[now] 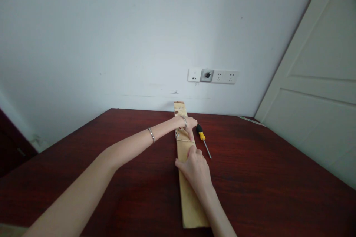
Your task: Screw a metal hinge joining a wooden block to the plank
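A long, narrow cardboard box (184, 192) lies on the dark red wooden table (264, 177), running from near me to the wall. My left hand (188, 127) reaches across and presses on the box near its far end, fingers curled over a metal part there. My right hand (195, 167) rests on the box's middle, fingers closed against the cardboard. Beside the box on the right lies a screwdriver (203, 140) with a black and yellow handle; neither hand touches it.
A white wall with a row of sockets (213, 76) stands behind the table. A white door (319, 81) is at the right. The table's left edge drops toward dark furniture (11, 148).
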`<state>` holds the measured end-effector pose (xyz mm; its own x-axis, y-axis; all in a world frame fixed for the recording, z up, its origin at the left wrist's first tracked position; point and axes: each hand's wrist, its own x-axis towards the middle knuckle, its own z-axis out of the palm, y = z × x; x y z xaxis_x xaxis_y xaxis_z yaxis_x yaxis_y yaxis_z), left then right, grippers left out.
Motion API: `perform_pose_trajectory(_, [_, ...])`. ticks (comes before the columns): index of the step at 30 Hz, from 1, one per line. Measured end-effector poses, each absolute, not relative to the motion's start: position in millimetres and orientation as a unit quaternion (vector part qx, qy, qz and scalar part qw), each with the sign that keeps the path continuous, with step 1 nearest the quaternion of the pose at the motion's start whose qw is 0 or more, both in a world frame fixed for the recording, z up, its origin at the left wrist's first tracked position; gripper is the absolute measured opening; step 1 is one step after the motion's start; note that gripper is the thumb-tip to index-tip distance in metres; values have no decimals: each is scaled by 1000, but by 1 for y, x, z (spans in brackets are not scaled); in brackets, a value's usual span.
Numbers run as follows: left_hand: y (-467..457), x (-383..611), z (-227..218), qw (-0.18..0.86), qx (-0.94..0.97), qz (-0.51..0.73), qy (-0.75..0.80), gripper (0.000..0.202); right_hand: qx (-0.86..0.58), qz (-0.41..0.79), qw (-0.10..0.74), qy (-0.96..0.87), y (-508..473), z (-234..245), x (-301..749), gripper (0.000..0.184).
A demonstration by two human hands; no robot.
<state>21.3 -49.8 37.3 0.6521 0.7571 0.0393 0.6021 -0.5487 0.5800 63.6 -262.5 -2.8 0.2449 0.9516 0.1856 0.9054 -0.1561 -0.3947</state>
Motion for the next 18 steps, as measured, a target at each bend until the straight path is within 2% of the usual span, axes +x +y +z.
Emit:
perform_pose_trajectory(11, [-72,14,51,162,928,66,331,38,-762,64,220,-605,-263,3,63,42])
perform_pose_trajectory(15, [-83,6,67,149,933,65,322,57,-759,59,221,-609,-264,3,63,35])
perform_pose_trajectory(18, [-91,-8,88,131,940,57,311,81,-758,47,225,-610,-264,1,64,32])
